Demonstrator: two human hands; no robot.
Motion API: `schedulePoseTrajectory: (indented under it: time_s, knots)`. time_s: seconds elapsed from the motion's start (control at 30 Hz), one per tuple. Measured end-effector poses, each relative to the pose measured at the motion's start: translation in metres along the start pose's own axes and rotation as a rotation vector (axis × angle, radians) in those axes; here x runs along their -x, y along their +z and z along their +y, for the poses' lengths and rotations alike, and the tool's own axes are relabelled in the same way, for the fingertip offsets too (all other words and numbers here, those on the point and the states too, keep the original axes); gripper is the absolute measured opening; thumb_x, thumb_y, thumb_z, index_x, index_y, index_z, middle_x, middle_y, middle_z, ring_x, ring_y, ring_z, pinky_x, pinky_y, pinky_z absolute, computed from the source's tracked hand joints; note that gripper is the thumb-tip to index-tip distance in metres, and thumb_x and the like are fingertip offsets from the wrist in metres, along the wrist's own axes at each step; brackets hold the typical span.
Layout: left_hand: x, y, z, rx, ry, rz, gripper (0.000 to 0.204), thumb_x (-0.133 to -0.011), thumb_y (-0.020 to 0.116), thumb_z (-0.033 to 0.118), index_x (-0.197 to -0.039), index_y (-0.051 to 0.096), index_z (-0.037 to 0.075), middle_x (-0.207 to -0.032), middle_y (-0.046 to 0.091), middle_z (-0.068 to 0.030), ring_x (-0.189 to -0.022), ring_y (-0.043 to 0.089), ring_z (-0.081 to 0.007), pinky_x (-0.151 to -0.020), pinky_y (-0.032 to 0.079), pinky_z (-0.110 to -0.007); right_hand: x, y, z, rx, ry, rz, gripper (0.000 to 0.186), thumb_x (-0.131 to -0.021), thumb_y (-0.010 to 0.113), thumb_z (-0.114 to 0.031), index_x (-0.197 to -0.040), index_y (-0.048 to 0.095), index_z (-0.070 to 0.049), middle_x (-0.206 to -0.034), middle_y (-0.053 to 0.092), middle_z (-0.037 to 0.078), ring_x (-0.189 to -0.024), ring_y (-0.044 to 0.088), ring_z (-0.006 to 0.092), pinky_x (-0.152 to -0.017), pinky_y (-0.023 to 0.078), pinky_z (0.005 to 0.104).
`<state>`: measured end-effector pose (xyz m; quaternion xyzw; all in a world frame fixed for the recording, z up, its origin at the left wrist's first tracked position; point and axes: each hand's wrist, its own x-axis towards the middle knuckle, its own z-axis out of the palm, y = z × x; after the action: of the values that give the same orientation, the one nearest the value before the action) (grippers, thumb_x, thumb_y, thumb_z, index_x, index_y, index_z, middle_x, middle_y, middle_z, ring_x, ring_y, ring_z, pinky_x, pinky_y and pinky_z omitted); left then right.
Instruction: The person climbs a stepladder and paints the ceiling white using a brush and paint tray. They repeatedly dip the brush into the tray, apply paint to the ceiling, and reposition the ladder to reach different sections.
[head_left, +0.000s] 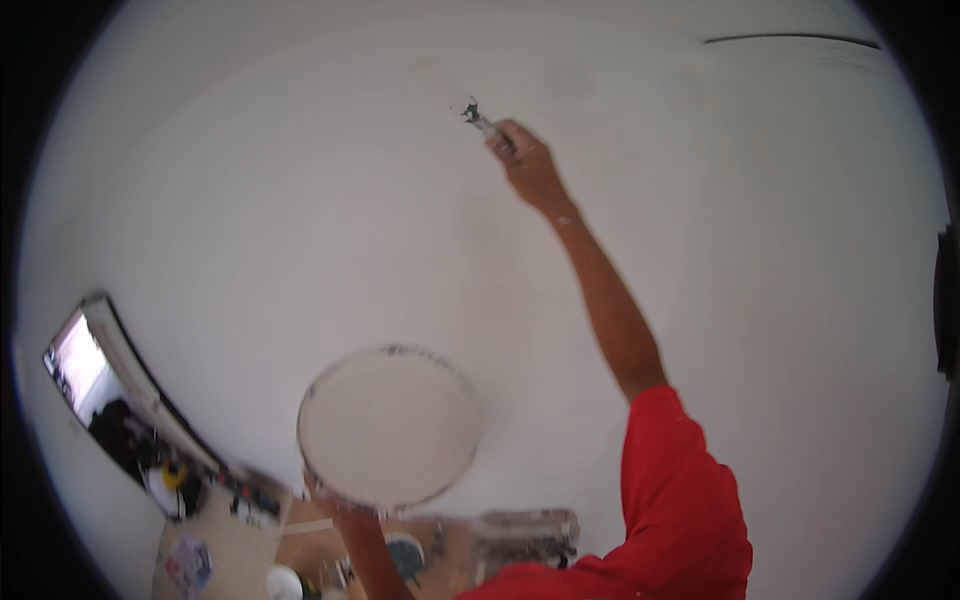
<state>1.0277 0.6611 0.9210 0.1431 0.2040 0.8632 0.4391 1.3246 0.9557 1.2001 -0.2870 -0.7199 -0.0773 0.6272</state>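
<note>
My right hand (528,165) reaches high across the pale wall. Its fingers close round the handle of a smeared hand tool (472,112) whose pale head is against or near the wall; the head is too faint to tell brush from blade. Lower down, my left hand (325,500) grips the lower left edge of a large round pale thing (390,428) with a thin, dark-smudged rim. Most of those fingers are hidden behind it. Whether it is a flat disc or an open tub of pale paint, I cannot tell.
A long dark-framed mirror (115,400) stands at the left. Along the floor below lie a white round thing (288,582), a teal round thing (405,552) and a plastic-covered bundle (525,535). A dark strip (790,39) crosses the upper right wall; a dark object (945,300) sits at the right rim.
</note>
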Motion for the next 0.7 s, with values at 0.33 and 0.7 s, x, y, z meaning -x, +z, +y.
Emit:
schedulePoseTrajectory:
  time_s: [0.33, 0.7]
  knots:
    - [-0.215, 0.205, -0.175, -0.218, -0.090, -0.187, 0.044, -0.106, 0.034, 0.037, -0.132, 0.049, 0.005, -0.125, 0.060, -0.0150, -0.106, 0.066, -0.0287, -0.085, 0.058, -0.043, -0.072, -0.054, 0.129, 0.670, -0.720, -0.430, 0.024, -0.079, 0.075, -0.009, -0.102, 0.070, -0.013, -0.093, 0.063, -0.001, -0.093, 0.057, 0.0158, -0.090, 0.046, 0.0331]
    - [-0.185, 0.188, -0.240, -0.185, -0.321, -0.074, 0.050, -0.104, 0.032, 0.042, -0.135, 0.048, 0.006, -0.130, 0.058, -0.0147, -0.113, 0.062, -0.0302, -0.094, 0.054, -0.046, 0.036, -0.041, 0.180, 0.681, -0.862, -0.700, 0.013, -0.077, 0.073, -0.011, -0.090, 0.069, -0.009, -0.092, 0.062, 0.000, -0.092, 0.058, 0.0142, -0.087, 0.046, 0.0303]
